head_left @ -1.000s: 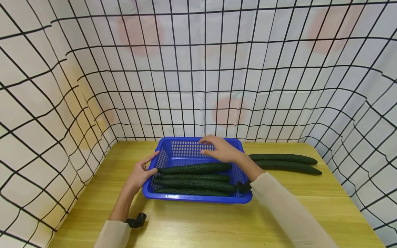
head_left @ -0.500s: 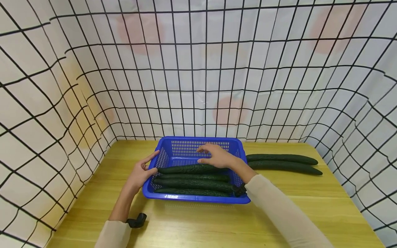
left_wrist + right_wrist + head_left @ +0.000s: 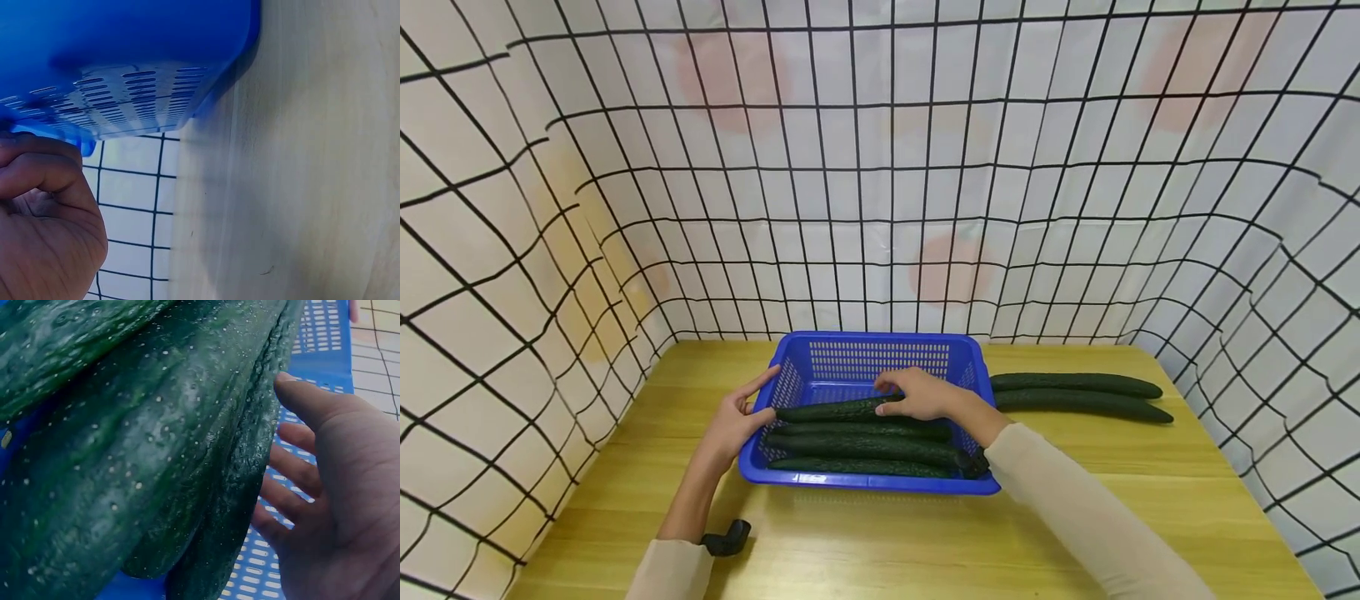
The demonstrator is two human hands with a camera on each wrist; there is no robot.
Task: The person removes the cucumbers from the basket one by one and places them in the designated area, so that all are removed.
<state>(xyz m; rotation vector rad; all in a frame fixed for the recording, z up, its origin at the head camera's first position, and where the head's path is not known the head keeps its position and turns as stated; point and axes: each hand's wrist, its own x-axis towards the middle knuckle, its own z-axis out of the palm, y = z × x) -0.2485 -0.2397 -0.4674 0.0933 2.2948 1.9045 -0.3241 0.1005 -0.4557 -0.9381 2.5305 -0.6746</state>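
In the head view a blue plastic basket holds several long dark-green cucumbers lying side by side. My left hand grips the basket's left rim, thumb over the edge; the left wrist view shows its fingers curled beside the slotted wall. My right hand is inside the basket, over the rearmost cucumber. Its thumb is on the near side and its fingers on the far side. In the right wrist view the right hand's thumb meets that cucumber's edge, its fingers loosely bent.
Two more cucumbers lie on the wooden table to the right of the basket. A black wire grid over white printed sheeting encloses the back and sides. Black wrist camera mounts sit at the wrists.
My right hand has come down and toward me, from above the basket's back half onto the rearmost cucumber. The left hand stays at the rim.
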